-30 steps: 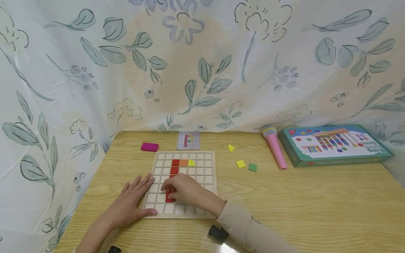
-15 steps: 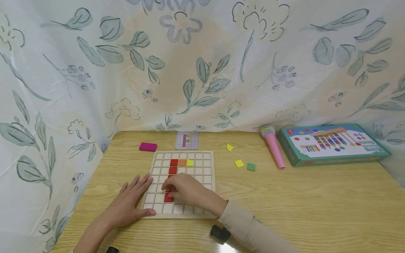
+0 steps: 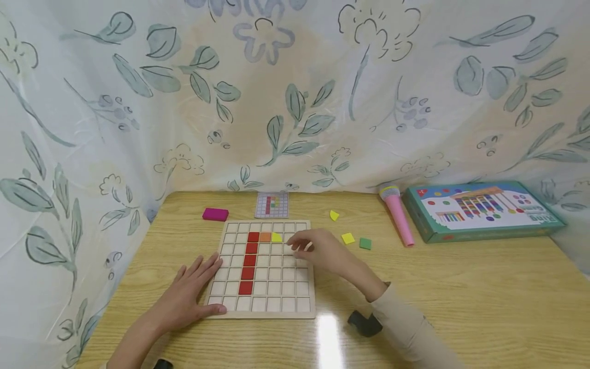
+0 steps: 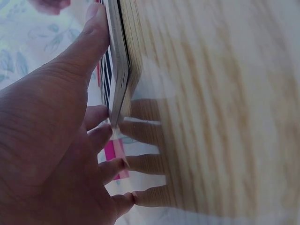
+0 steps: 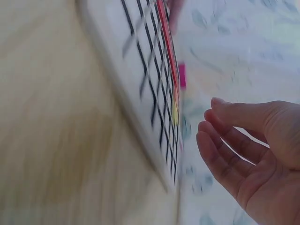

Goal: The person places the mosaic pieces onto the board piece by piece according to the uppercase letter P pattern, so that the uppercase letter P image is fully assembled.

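Note:
A wooden grid board (image 3: pixel 282 312) lies on the table, with a column of red square tiles (image 3: pixel 249 260) set in its cells. Beside the top red tile sit an orange tile (image 3: pixel 265 237) and a yellow piece with one rounded edge (image 3: pixel 276 237). My left hand (image 3: pixel 186 294) rests at the board's left edge, fingers spread and straight, thumb on the near corner. Above the board's right side hovers my right hand (image 3: pixel 322 251); in the right wrist view its fingers (image 5: pixel 220 154) are loosely bent, holding nothing.
A pattern card (image 3: pixel 272 205) and a magenta block (image 3: pixel 215 214) lie behind the board. To its right are a rounded yellow piece (image 3: pixel 334 215), a yellow square tile (image 3: pixel 348 238) and a green tile (image 3: pixel 365 243). Farther right are a pink toy microphone (image 3: pixel 399 218) and a boxed toy (image 3: pixel 484 211).
My right hand has lifted off the lower red tile and moved right and away from me, uncovering the whole red column. The left hand has stayed on the board's edge.

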`<state>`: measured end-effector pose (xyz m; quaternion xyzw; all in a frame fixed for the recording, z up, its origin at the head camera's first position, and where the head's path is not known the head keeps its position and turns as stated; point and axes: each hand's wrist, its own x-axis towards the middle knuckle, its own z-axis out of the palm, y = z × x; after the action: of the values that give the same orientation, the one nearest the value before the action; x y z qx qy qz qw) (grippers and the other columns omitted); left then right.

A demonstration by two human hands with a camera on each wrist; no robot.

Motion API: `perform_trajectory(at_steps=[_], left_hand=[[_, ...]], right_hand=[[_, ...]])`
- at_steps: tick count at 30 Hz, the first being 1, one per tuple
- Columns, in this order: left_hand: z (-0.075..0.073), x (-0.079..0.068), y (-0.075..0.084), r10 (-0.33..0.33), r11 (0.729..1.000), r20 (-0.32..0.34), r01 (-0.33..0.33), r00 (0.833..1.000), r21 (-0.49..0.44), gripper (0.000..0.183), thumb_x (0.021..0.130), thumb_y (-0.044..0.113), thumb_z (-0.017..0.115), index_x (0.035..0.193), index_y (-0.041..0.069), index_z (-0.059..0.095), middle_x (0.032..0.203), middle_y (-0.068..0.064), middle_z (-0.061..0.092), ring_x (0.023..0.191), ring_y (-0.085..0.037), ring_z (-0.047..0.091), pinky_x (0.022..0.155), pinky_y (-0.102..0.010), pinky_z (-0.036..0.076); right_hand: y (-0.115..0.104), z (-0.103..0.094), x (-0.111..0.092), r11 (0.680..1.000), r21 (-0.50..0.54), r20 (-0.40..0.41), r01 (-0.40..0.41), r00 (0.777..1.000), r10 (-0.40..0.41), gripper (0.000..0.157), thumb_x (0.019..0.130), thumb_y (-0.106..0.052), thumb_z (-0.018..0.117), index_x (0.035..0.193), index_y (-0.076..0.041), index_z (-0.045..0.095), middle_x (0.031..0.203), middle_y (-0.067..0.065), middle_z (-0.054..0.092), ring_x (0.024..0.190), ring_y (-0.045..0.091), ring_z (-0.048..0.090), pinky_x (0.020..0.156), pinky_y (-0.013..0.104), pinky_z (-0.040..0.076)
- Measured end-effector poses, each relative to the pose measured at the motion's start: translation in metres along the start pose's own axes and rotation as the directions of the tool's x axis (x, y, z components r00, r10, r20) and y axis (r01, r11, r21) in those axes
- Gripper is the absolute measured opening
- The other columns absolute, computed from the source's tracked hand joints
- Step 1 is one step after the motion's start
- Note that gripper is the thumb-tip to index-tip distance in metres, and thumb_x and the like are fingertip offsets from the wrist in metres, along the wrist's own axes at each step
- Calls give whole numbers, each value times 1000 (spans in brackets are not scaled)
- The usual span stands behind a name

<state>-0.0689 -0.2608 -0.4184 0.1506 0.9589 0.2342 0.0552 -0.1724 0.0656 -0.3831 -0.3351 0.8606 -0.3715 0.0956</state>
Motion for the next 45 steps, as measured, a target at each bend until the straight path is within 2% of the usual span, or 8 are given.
perform_trajectory(at_steps=[4, 8, 15, 20, 23, 32, 40, 45], left_hand=[[0, 0, -1, -6, 1000, 6, 6, 1000, 0, 101, 75, 64, 71, 151, 8, 37, 158, -11, 31, 144, -46, 19, 110, -69, 11], [0, -1, -1, -3, 1000, 8, 3, 1000, 6, 101, 75, 65, 71, 152, 8, 37, 158, -12, 31, 143, -47, 20, 110, -70, 11], [-1, -1, -1, -6, 1000, 6, 5, 1000, 6, 101, 75, 65, 71, 151, 8, 37, 158, -12, 32, 143, -47, 20, 110, -70, 11], [-1, -2, -1, -5, 1000, 4, 5, 1000, -2, 102, 74, 65, 72, 151, 8, 38, 158, -11, 32, 143, -47, 20, 110, -69, 11], [-1, -2, -2, -3, 1000, 1, 3, 1000, -5, 101, 74, 64, 72, 151, 8, 38, 158, -11, 32, 143, -47, 20, 110, -69, 11], [-1, -2, -1, 3, 1000, -1, -3, 1000, -1, 101, 74, 64, 72, 151, 8, 38, 158, -11, 32, 143, -47, 20, 110, -70, 12], [-1, -1, 0, 10, 1000, -4, -10, 1000, -1, 101, 74, 64, 72, 151, 8, 38, 158, -11, 32, 143, -47, 21, 110, -69, 12], [-1, -1, 0, 11, 1000, -6, -11, 1000, -4, 100, 74, 62, 73, 151, 8, 39, 157, -11, 33, 143, -47, 21, 110, -69, 12]], right_hand=[[22, -22, -14, 1000, -17, -69, -3, 998, 2, 22, 87, 1, 71, 109, 0, 70, 97, 7, 71, 88, 18, 65, 75, 25, 56], [40, -35, -27, 998, -54, -120, -31, 993, 25, 22, 87, 2, 69, 109, 1, 70, 98, 10, 72, 90, 24, 67, 78, 35, 57], [68, -55, -51, 979, -152, -180, -139, 977, 111, 28, 83, 2, 71, 111, 1, 70, 105, 13, 71, 101, 32, 65, 87, 48, 53], [85, -64, -61, 953, -234, -174, -193, 973, 154, 32, 80, 2, 76, 111, 4, 69, 108, 16, 70, 103, 35, 64, 90, 50, 51], [91, -66, -65, 950, -239, -152, -202, 974, 169, 33, 79, 3, 75, 111, 6, 68, 105, 17, 69, 99, 34, 64, 88, 49, 52], [89, -71, -68, 952, -203, -141, -228, 969, 202, 37, 75, 1, 81, 110, 3, 69, 91, 7, 67, 84, 23, 63, 76, 40, 54], [81, -74, -61, 978, -158, -122, -138, 985, 119, 32, 79, 5, 75, 110, 4, 68, 82, 3, 66, 78, 16, 62, 67, 28, 52], [71, -67, -49, 984, -138, -117, -109, 989, 94, 31, 79, 3, 77, 109, 4, 68, 81, 2, 66, 78, 15, 63, 67, 26, 51]])
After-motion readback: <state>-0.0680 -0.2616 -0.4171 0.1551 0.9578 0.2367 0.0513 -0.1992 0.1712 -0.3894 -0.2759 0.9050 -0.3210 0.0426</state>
